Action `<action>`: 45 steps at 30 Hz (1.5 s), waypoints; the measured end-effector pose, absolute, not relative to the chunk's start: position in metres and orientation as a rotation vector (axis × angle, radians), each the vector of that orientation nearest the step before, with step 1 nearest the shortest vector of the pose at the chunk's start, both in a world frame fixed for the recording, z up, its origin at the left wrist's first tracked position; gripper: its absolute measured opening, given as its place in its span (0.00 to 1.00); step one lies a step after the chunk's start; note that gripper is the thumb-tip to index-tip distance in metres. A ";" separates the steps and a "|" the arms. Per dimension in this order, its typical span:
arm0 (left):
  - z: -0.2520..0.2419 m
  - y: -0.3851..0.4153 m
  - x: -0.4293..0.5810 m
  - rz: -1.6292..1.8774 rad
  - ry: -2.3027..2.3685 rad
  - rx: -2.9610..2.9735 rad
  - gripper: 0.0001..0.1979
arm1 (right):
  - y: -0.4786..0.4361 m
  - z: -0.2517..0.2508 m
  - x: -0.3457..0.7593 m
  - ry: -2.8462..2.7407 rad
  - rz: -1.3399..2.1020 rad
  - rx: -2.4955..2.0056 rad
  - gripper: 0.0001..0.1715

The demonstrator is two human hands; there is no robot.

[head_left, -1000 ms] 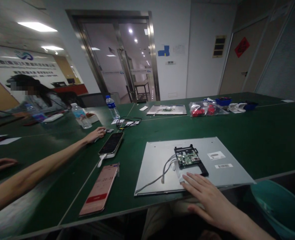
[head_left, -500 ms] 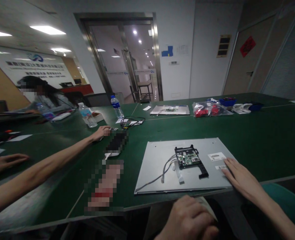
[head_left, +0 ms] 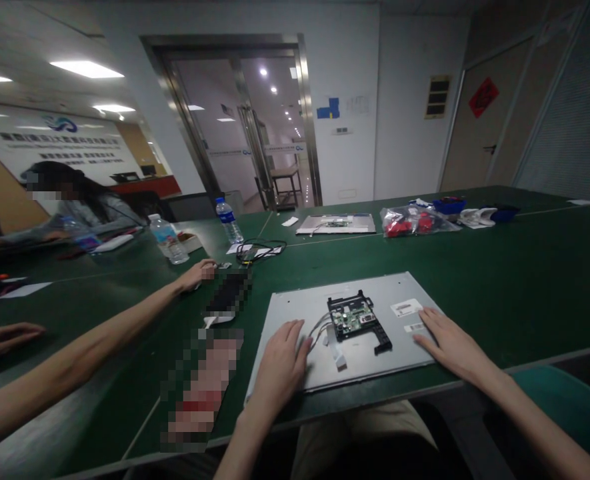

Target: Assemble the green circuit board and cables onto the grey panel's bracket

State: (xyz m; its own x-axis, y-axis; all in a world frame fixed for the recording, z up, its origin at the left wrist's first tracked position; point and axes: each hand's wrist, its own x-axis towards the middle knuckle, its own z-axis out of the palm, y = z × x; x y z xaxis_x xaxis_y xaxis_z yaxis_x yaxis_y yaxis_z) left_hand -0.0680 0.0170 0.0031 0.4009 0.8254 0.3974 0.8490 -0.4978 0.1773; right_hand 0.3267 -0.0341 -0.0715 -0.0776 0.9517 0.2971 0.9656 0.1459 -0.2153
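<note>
A flat silver-grey metal panel (head_left: 299,303), like the back of a display screen, lies on the table in front of me. A black plastic bracket (head_left: 382,343) with a green circuit board (head_left: 353,321) sits on it, and grey cables run from the board toward the left. My left hand (head_left: 282,360) rests on the panel's left part, fingers stretched, covering some of the cables. On the right edge, beside two white labels (head_left: 407,307), my right hand (head_left: 449,340) lies flat with its fingers extended. Neither hand grips anything.
A co-worker's arm (head_left: 99,347) reaches in from the left near a blurred-out phone-like item (head_left: 228,293). Water bottles (head_left: 169,240), a black cable (head_left: 259,252), a second panel (head_left: 335,225) and a bag of red items (head_left: 409,223) stand or lie farther back on the green table (head_left: 475,267).
My left hand has come up from below the table edge onto the panel's left side. The panel sits farther left and slightly turned in view. My right hand stays on its right edge.
</note>
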 end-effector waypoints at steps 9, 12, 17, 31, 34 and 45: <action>-0.007 0.014 -0.069 -0.425 -1.653 -2.641 0.27 | -0.032 -0.055 0.319 -2.069 -0.079 -1.851 0.36; -0.005 0.014 -0.070 -0.424 -1.672 -2.622 0.25 | -0.030 -0.046 0.315 -2.092 -0.135 -1.863 0.31; -0.002 0.013 -0.065 -0.471 -1.702 -2.553 0.25 | -0.028 -0.029 0.293 -2.062 -0.104 -1.767 0.21; 0.001 0.011 -0.045 -0.715 -1.395 -2.739 0.21 | -0.030 -0.011 0.231 -2.217 0.429 -1.188 0.12; -0.002 0.011 -0.044 -0.703 -1.402 -2.727 0.21 | -0.032 -0.016 0.227 -2.211 0.421 -1.180 0.12; -0.004 0.012 -0.044 -0.666 -1.378 -2.739 0.17 | -0.036 -0.024 0.222 -2.234 0.250 -1.180 0.11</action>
State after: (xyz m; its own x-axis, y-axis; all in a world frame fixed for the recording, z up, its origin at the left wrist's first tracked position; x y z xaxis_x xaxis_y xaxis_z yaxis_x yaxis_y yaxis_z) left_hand -0.0444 0.0118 -0.0041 0.5238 0.7661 0.3725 0.7678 -0.6140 0.1830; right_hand 0.2216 -0.0359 -0.0238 -0.4297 0.8019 0.4151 0.6901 0.5881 -0.4218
